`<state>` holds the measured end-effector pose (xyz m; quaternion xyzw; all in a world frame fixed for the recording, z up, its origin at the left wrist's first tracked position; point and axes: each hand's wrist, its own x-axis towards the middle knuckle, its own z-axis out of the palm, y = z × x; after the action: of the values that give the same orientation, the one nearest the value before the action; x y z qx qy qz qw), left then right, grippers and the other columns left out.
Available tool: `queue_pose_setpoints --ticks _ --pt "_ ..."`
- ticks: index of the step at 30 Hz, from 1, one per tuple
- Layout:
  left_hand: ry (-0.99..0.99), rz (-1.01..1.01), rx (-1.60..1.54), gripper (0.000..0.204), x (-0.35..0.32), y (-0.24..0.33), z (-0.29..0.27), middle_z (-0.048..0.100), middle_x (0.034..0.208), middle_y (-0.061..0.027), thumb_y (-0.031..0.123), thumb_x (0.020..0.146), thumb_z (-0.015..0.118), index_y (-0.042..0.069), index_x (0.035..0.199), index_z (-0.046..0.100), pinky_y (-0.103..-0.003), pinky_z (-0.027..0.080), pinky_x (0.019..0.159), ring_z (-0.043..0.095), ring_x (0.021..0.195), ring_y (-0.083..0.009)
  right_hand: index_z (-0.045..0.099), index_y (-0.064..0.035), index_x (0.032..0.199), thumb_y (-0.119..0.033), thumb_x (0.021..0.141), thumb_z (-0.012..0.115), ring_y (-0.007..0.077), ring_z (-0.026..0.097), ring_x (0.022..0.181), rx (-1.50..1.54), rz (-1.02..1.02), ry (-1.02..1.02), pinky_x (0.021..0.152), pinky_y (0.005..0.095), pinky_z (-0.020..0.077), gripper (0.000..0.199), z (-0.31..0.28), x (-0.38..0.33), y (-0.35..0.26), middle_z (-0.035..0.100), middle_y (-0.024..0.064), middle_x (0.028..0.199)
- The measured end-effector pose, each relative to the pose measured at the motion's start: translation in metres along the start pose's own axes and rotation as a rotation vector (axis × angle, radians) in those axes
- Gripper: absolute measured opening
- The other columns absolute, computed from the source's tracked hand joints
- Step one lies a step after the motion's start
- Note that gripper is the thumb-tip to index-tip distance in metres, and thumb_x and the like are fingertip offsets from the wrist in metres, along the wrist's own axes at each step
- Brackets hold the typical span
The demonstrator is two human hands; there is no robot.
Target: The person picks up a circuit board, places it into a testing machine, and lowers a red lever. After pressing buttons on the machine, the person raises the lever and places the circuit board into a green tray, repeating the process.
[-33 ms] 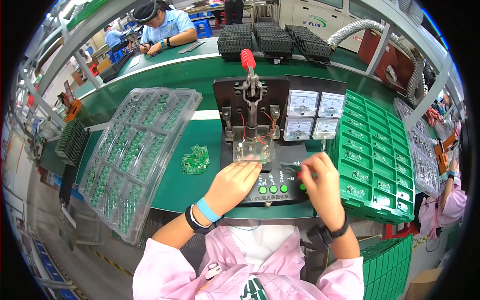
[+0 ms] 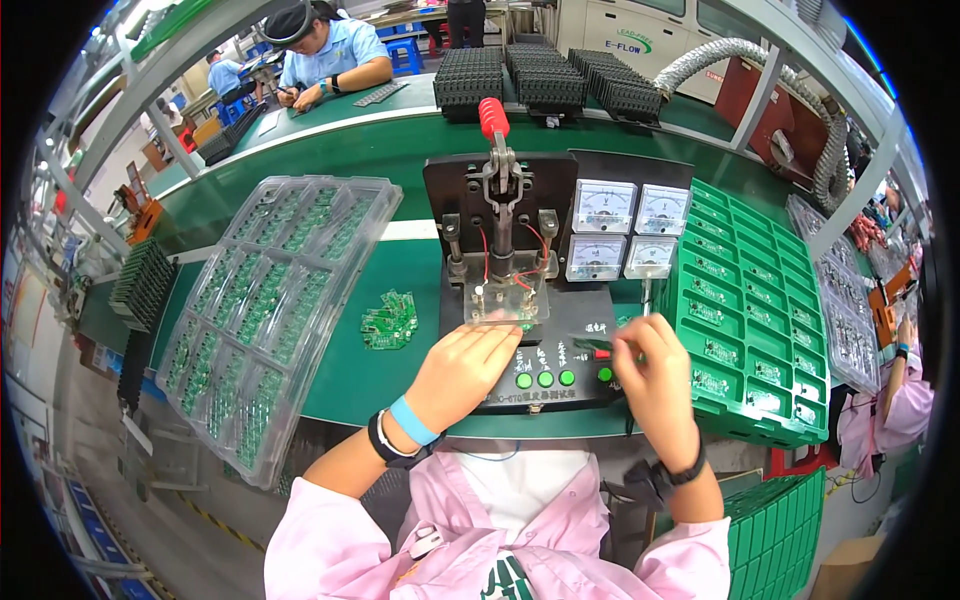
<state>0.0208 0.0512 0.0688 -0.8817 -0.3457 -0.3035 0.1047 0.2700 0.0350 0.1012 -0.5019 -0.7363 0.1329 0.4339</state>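
**Hands at the test fixture**

Both hands rest on the black test fixture (image 2: 560, 300) that stands mid-counter. Left hand (image 2: 462, 366) lies palm-down, fingers loosely together and gripping nothing, on the fixture's front panel, its fingertips touching the clear pressing plate (image 2: 500, 300) under the red-knobbed lever (image 2: 494, 118). Right hand (image 2: 655, 375) is curled, thumb and fingers pinched on a small dark part (image 2: 590, 345) just above the row of green buttons (image 2: 545, 379).

Around them, largest first: the green counter (image 2: 400, 150); a clear blister tray (image 2: 270, 300) of green circuit boards to the left; a green compartment tray (image 2: 750, 310) of boards touching the fixture's right side; four white analogue meters (image 2: 620, 230) on the fixture; a small pile of loose green boards (image 2: 388, 320) between blister tray and fixture.
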Motion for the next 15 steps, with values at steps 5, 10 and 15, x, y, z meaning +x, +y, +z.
queue_pose_setpoints --ticks 5,10,15 --pt "-0.055 -0.063 -0.105 0.036 0.002 0.004 0.0 0.067 0.107 -0.0152 0.014 0.082 0.066 -0.003 0.113 0.063 -0.038 0.05 0.089 0.064 0.101 -0.0287 0.062 0.0028 0.092 0.002 0.09 0.058 0.0123 0.063 0.072 0.11 0.317 0.01 0.062 0.0245 0.0511 0.005 -0.078 -0.013 -0.002 0.063 0.006 0.084" --pt "-0.145 -0.1 -0.149 0.05 0.016 0.006 0.005 0.064 0.112 -0.0165 0.024 0.081 0.071 -0.003 0.12 0.058 -0.041 0.047 0.093 0.061 0.105 -0.0323 0.065 0.0026 0.096 -0.009 0.091 0.063 0.01 0.061 0.074 0.042 0.269 0.134 0.069 0.0237 0.0492 0.013 -0.152 0.041 0.062 0.065 0.0041 0.082" --pt "-0.234 -0.178 -0.108 0.053 0.019 0.019 -0.006 0.061 0.117 -0.0181 0.024 0.079 0.073 -0.002 0.123 0.058 -0.043 0.045 0.096 0.058 0.111 -0.035 0.068 0.0012 0.089 -0.012 0.081 0.071 0.0074 0.058 0.074 -0.098 0.337 0.264 0.068 0.0223 0.0461 0.016 -0.198 0.108 0.195 0.067 0.0022 0.08"
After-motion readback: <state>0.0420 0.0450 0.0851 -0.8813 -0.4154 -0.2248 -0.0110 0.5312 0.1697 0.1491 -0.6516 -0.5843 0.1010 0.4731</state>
